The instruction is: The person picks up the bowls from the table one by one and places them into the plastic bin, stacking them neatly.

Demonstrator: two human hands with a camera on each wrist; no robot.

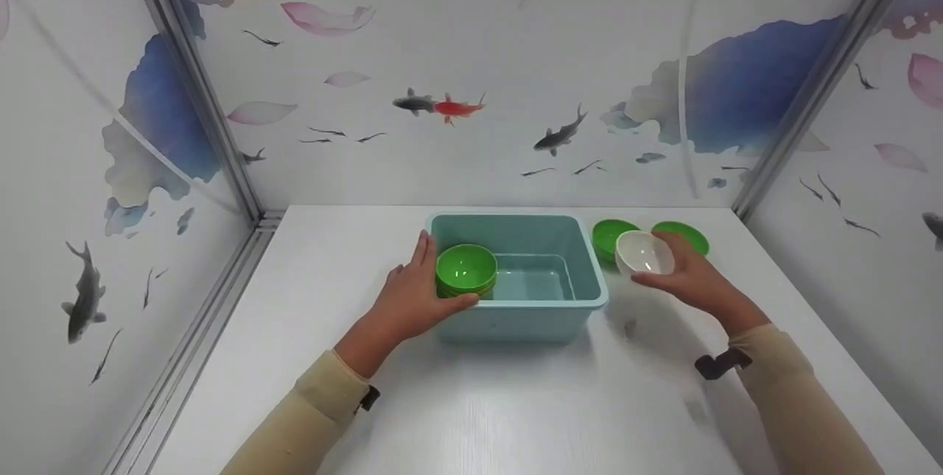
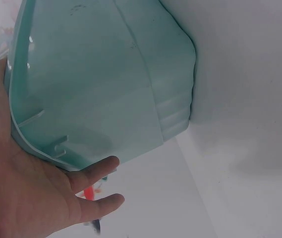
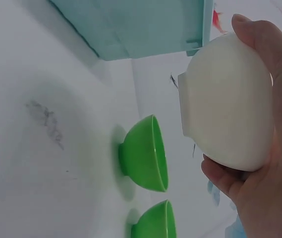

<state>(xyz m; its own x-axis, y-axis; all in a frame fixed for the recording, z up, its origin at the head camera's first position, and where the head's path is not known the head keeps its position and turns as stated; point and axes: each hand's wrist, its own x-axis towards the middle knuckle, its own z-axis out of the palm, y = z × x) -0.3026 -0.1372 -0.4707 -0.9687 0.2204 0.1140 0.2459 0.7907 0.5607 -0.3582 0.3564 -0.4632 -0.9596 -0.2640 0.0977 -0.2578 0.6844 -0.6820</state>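
Observation:
My right hand (image 1: 689,276) grips a white bowl (image 1: 642,252) by its side, thumb toward the front and fingers behind. The right wrist view shows this bowl (image 3: 230,104) raised off the table, its foot facing down. My left hand (image 1: 416,294) rests on the near left corner of a light teal plastic tub (image 1: 530,324), thumb along the front rim and fingers straight along the left side. In the left wrist view, two fingers (image 2: 98,171) stretch out past the tub wall (image 2: 96,74). Inside the tub, at its left, sits a stack of green bowls (image 1: 467,269).
Right of the tub, two green bowls stand upright on the white table (image 1: 471,416): one bowl (image 1: 605,236) partly behind the white one, another bowl (image 1: 696,237) partly behind my right hand. Panels printed with fish and petals (image 1: 479,158) enclose the back and sides.

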